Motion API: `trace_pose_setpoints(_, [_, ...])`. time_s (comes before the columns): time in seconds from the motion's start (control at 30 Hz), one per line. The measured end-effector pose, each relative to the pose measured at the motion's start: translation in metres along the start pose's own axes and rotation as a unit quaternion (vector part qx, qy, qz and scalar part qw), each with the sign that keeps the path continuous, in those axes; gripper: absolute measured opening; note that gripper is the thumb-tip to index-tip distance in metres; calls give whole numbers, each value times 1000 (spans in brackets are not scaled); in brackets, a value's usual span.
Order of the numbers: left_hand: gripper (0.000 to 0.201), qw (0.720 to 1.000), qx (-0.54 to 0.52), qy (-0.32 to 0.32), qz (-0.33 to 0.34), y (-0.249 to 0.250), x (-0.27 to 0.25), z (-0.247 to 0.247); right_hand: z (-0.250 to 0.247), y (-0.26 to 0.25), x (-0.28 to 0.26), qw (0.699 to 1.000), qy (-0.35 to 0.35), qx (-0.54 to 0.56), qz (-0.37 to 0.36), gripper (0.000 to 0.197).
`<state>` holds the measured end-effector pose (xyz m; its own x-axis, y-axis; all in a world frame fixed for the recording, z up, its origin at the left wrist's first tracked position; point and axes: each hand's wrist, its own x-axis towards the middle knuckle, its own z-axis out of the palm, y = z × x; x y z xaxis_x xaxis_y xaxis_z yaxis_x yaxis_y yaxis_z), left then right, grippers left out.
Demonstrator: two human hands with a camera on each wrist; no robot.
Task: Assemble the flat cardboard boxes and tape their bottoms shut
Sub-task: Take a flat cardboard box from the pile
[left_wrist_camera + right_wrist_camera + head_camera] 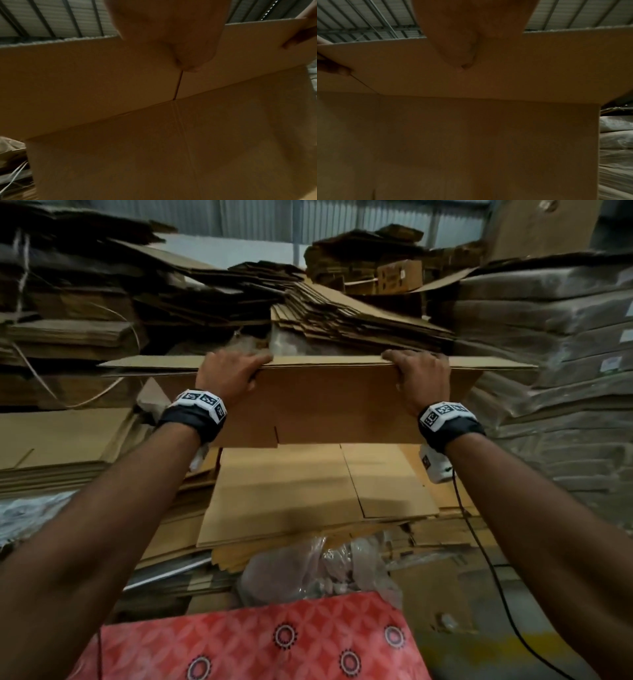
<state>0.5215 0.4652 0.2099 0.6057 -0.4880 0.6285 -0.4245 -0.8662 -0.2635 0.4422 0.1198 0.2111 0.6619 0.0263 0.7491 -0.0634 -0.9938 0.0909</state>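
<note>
Your left hand (227, 373) and right hand (422, 374) grip the top edge of a flat cardboard box (329, 402), held above stacked flat cardboard (308, 491).

Head view looks down; wrist views face upward, sharing the cardboard box (335, 402).

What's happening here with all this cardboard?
A person is holding up one flat cardboard box by its top edge, left hand and right hand each gripping it, fingers curled over. It is still folded flat, with no tape on it in view. More flat sheets lie just below, and cardboard stacks rise behind.
</note>
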Motion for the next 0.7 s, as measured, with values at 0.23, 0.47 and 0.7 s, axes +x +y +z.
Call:
trace_pose_setpoints(0.23, [63,997,23,8,68,28,11,110,104,29,-13,997,-25,63,24,61])
trace_pose_setpoints(0.47, [60,962,67,-263,-21,91,-70,253,255,32,-120,958,-259,89,86,77])
trace_pose_setpoints(0.7, [47,925,44,-376,-25,125,-130,321,321,37,-194,925,-370,54,67,67])
